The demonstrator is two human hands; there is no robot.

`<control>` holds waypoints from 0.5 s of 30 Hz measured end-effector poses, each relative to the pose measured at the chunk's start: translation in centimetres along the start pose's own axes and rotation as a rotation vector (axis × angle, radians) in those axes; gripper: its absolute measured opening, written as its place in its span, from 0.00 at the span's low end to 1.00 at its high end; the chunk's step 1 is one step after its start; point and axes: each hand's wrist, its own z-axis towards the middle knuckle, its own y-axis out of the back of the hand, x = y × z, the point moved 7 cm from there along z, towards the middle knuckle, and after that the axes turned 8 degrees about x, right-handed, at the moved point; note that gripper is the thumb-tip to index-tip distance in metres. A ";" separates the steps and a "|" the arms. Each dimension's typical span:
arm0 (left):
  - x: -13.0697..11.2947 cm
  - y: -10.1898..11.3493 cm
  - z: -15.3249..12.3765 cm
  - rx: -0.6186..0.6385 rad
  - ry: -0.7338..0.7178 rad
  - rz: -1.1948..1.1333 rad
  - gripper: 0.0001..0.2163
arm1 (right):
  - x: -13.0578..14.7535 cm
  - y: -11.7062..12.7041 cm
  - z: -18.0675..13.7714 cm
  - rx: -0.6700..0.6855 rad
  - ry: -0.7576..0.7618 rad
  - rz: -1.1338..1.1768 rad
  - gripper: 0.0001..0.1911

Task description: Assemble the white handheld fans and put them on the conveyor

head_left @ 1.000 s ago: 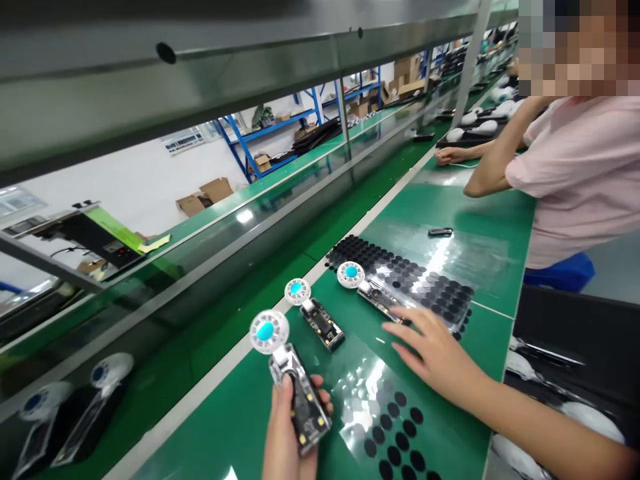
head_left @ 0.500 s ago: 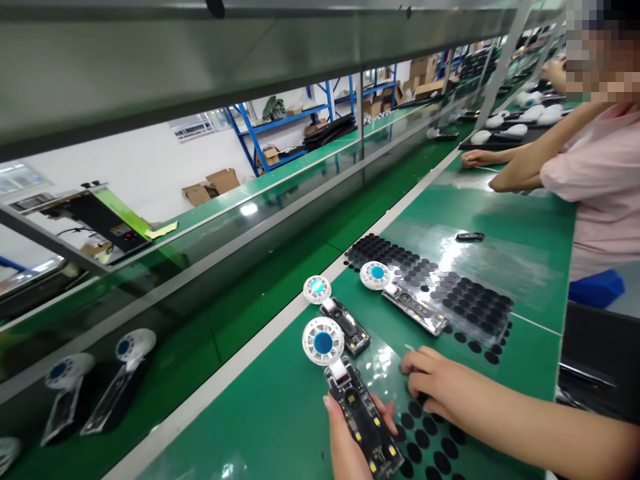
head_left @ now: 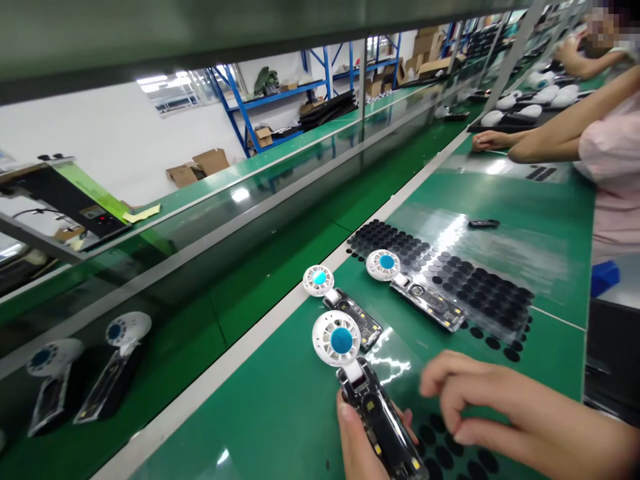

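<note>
My left hand (head_left: 358, 437) is wrapped around the dark, see-through body of a handheld fan (head_left: 383, 413). The fan's white round head, with a blue disc at its centre, points away from me. To the right, my right hand (head_left: 480, 393) hovers with bent fingers, thumb apart from the index finger, and nothing shows between them; it is a little blurred. Partly beneath it lies a sheet of black round stickers (head_left: 443, 457). Two similar fans lie ahead on the green table: one fan (head_left: 355, 317) just beyond the held one, another fan (head_left: 427, 303) farther right.
A larger sheet of black round stickers (head_left: 465, 280) lies beyond the fans, with a small black part (head_left: 483, 224) past it. On the left, the green conveyor (head_left: 240, 293) carries more fans (head_left: 107, 383). A co-worker's arm (head_left: 545, 133) rests across the table's far right.
The view has shifted. My right hand has lifted back from the sticker sheet, and its fingers have spread a little. The fan stays in my left hand.
</note>
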 end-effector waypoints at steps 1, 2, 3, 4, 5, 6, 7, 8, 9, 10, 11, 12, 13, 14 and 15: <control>0.1 0.3 0.0 -0.015 0.000 0.023 0.31 | 0.5 -0.1 0.7 -0.022 -0.023 0.008 0.08; 0.1 0.6 0.0 -0.025 0.002 0.041 0.30 | 0.8 -0.3 1.5 -0.038 -0.066 0.015 0.07; 0.2 0.8 -0.1 -0.032 0.005 0.054 0.30 | 1.0 -0.6 2.3 -0.048 -0.119 0.027 0.07; 0.1 1.1 -0.1 -0.040 0.003 0.067 0.29 | 1.0 -1.0 3.1 -0.052 -0.176 0.048 0.07; 0.0 1.3 -0.1 -0.048 -0.002 0.079 0.28 | 0.9 -1.5 3.8 -0.048 -0.228 0.072 0.08; -0.1 1.5 0.0 -0.055 -0.008 0.090 0.28 | 0.8 -1.9 4.4 -0.042 -0.268 0.094 0.08; -0.2 1.7 0.0 -0.060 -0.015 0.100 0.29 | 0.8 -2.3 4.9 -0.035 -0.294 0.108 0.09; -0.3 1.8 0.0 -0.063 -0.019 0.107 0.29 | 0.8 -2.6 5.3 -0.031 -0.302 0.117 0.10; -0.5 1.9 0.0 -0.065 -0.026 0.116 0.29 | 0.8 -2.9 5.5 -0.031 -0.301 0.118 0.11; -0.6 1.9 0.0 -0.067 -0.034 0.127 0.29 | 0.9 -3.1 5.7 -0.036 -0.298 0.113 0.11; -0.7 1.9 0.0 -0.070 -0.043 0.142 0.29 | 0.9 -3.2 5.7 -0.040 -0.298 0.105 0.11; -0.8 1.9 0.0 -0.072 -0.053 0.159 0.28 | 0.9 -3.3 5.7 -0.042 -0.309 0.098 0.11; -0.9 2.0 -0.1 -0.073 -0.060 0.176 0.27 | 0.8 -3.4 5.7 -0.037 -0.324 0.090 0.11; -1.0 2.0 -0.1 -0.075 -0.062 0.192 0.25 | 0.7 -3.5 5.7 -0.031 -0.341 0.082 0.11; -0.9 2.0 -0.1 -0.076 -0.059 0.203 0.24 | 0.7 -3.6 5.7 -0.025 -0.350 0.072 0.10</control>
